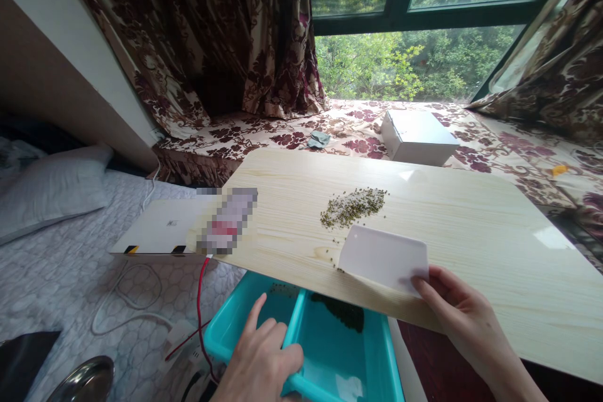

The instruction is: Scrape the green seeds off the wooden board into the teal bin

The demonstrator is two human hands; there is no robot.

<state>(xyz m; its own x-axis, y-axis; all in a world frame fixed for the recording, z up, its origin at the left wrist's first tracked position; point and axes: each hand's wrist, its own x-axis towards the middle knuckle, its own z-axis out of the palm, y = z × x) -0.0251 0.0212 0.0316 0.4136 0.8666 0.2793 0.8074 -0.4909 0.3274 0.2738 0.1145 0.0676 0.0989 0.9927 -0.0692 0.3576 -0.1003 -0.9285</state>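
My right hand [455, 301] pinches the near right corner of a flat white plastic scraper [384, 257], which lies tilted over the table top. Beyond the scraper is a patch of small green and pale grains [355, 206], like beans mixed with rice. A few stray ones trail toward the front edge. Below that edge stands a teal two-compartment bin [296, 320]. My left hand [264, 355] is at its divider, thumb and curled fingers about it, index finger stretched forward. Dark green beans [342, 313] lie in the right compartment, a few grains in the left.
The wood-grain table [475, 226] carries a blurred phone-like object [230, 220] with a red cable [200, 301]. A white box [419, 138] and a grey cloth [319, 139] are on the window ledge. Another white box [164, 226] and a metal dish [85, 380] rest on the bed.
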